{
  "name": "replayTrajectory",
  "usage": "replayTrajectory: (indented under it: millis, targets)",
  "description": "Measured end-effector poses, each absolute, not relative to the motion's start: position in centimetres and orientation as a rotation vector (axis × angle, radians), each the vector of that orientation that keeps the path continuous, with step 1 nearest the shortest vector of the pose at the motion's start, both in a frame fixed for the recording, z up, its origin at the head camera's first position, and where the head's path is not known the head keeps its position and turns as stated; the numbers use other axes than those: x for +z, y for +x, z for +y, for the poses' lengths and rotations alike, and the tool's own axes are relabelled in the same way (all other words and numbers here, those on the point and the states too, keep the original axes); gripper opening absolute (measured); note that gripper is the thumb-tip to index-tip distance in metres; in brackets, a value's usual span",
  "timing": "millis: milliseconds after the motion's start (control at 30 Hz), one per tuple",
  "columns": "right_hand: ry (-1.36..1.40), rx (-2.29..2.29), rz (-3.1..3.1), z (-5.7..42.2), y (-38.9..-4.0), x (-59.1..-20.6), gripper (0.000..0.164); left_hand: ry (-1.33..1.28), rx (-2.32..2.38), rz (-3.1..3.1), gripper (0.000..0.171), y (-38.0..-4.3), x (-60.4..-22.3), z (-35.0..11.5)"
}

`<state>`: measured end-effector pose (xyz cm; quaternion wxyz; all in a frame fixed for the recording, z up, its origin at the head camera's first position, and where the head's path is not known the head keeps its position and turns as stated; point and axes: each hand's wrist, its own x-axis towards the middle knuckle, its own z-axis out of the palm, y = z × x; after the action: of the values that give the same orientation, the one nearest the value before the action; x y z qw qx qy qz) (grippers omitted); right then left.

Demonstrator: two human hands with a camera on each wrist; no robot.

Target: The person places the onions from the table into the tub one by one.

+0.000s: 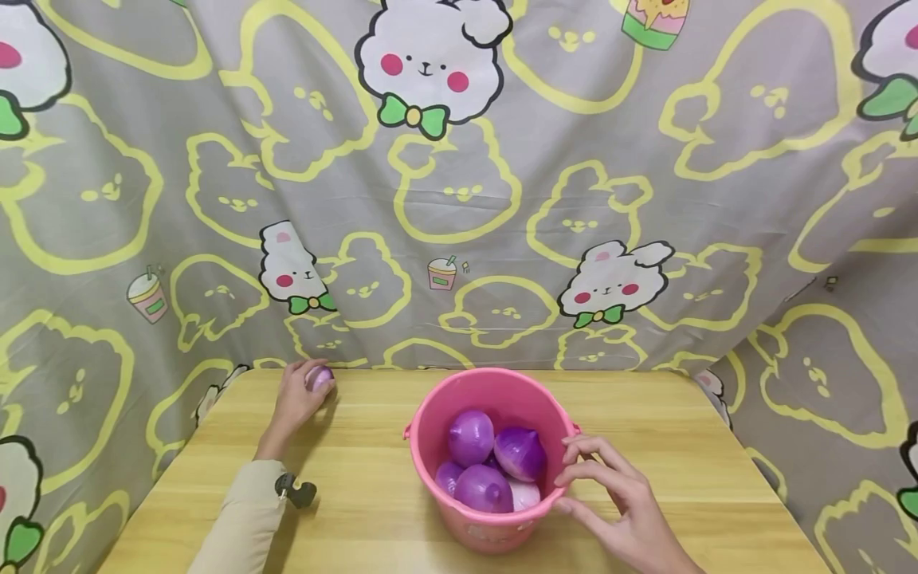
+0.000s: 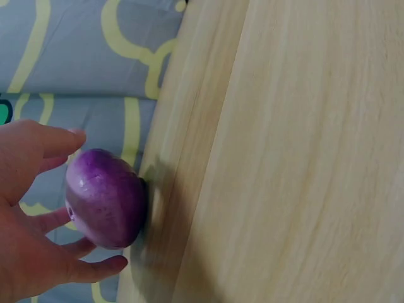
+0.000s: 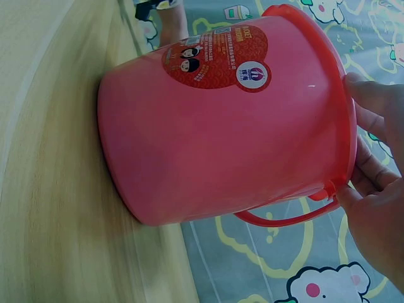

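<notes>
At the far left of the table, a purple onion (image 2: pixel 106 199) rests close to the back edge. My left hand (image 1: pixel 297 395) is around it with fingers spread, and in the left wrist view a gap shows between the upper fingertip and the onion's skin. A pink bucket (image 1: pixel 495 518) stands upright at the table's middle front with several onions (image 1: pixel 471 438) inside, most purple and one pale. My right hand (image 1: pixel 617 498) holds the bucket's right rim, its fingertips over the edge beside the handle joint.
The wooden table (image 1: pixel 358 454) ends at a grey curtain (image 1: pixel 459 207) printed with yellow outlines and white cartoon animals. The bucket's thin handle (image 3: pixel 287 221) hangs down along its side. A black clip-like piece (image 1: pixel 296 489) sits at my left sleeve cuff.
</notes>
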<state>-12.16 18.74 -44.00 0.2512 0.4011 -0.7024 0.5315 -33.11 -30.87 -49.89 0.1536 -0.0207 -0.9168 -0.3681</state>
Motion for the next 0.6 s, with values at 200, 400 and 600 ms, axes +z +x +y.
replayTrajectory:
  millis: [200,400,600]
  targets:
    - [1.090,1.424,-1.905,18.44,-12.09,-43.55,0.043,-0.060,-1.040,-2.647,0.048,-33.19,-50.36,-31.16]
    - [1.067,1.418,-1.919,18.44,-12.07,-43.81,0.042,-0.090,-1.032,-2.619,0.044,-33.32,-50.73,-31.37]
    - [1.053,1.403,-1.934,18.88,-12.42,-44.52,0.042,-0.099,-1.053,-2.591,0.042,-33.10,-50.78,-31.30]
